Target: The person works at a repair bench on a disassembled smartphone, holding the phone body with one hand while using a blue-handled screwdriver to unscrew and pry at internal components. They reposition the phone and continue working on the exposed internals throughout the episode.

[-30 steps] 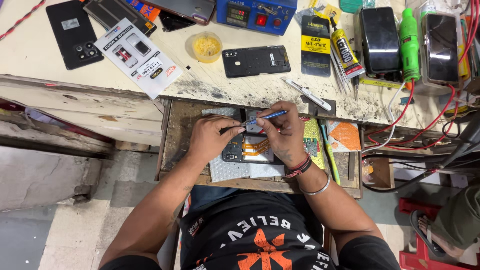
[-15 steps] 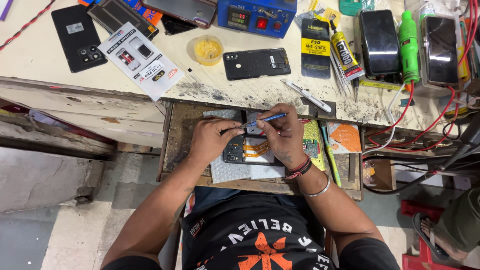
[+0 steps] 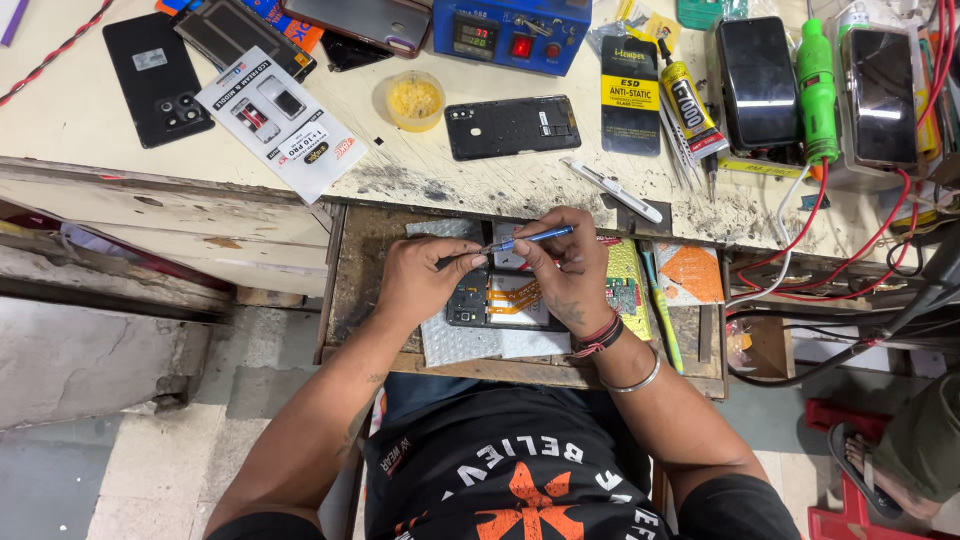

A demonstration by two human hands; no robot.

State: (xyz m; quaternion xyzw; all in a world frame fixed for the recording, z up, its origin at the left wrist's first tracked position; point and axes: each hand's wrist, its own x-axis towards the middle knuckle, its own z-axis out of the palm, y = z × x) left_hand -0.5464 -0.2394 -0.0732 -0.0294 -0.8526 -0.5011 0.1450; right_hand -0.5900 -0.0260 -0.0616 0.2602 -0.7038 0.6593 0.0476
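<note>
I see a scratched cream desk (image 3: 420, 175), with an open wooden drawer (image 3: 350, 290) under its front edge. An opened black phone with orange flex cables (image 3: 500, 300) lies on a grey mat in the drawer. Left hand (image 3: 425, 285) pins the phone's left end. Right hand (image 3: 575, 275) is pinched round a thin blue screwdriver (image 3: 530, 239), tip pointing left.

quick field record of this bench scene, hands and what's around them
left hand: steadies the opened phone
right hand: grips a blue-handled tool, tip toward the left fingers
phone: back off, orange flex cables showing, lying on a grey mat in the pulled-out drawer
bench top: yellow pot, black phone frame, blue power supply
</note>
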